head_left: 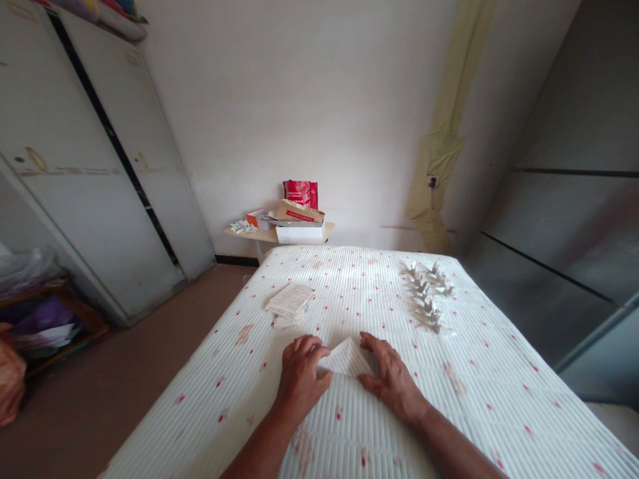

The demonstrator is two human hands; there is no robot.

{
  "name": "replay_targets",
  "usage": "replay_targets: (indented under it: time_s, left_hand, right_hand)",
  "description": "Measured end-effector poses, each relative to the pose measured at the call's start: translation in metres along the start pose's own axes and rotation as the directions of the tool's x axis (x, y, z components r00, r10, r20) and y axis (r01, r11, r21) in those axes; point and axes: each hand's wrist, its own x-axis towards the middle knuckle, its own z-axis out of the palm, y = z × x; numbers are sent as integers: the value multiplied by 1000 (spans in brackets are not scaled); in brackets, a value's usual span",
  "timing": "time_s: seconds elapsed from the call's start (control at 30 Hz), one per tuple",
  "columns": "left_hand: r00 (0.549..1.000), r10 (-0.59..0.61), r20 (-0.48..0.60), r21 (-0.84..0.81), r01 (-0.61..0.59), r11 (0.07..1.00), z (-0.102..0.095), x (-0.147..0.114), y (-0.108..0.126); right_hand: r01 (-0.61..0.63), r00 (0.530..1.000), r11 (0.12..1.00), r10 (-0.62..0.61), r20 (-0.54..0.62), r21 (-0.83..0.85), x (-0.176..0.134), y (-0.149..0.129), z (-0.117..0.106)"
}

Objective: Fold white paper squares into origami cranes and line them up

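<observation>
A sheet of printed paper folded into a triangle (344, 359) lies on the quilted bed cover, its peak pointing away from me. My left hand (303, 372) has the left corner between thumb and curled fingers. At the right corner, my right hand (393, 380) has its thumb on the near edge and its fingers along the far side. Left of the triangle and farther back rests a loose stack of printed paper sheets (290, 303). Toward the far right stands a group of several folded paper cranes (426, 293).
The bed (349, 432) has a white ribbed cover with red dots. Behind it, a small table (259, 235) bears a white box (300, 233), a red bag (301, 193) and small pale items. Grey cabinets (114, 153) stand left; a dark grey cabinet (574, 199) stands right.
</observation>
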Motion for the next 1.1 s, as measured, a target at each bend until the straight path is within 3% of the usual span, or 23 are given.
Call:
replay_targets:
  time_s: [0.37,0.87,1.1]
  left_hand:
    - [1000,-6,12,5,5,1000,1,0,-1]
    - [996,70,-55,-39,-72,997,2,1,3]
    - [990,117,-75,-17,-119,993,1,-2,7]
  right_hand:
    - [25,999,1000,-26,42,15,0,-5,-3]
    - [136,990,989,-134,-41,62,-1,-10,-3]
    - [329,944,942,-327,32,-71,-3,-22,-9]
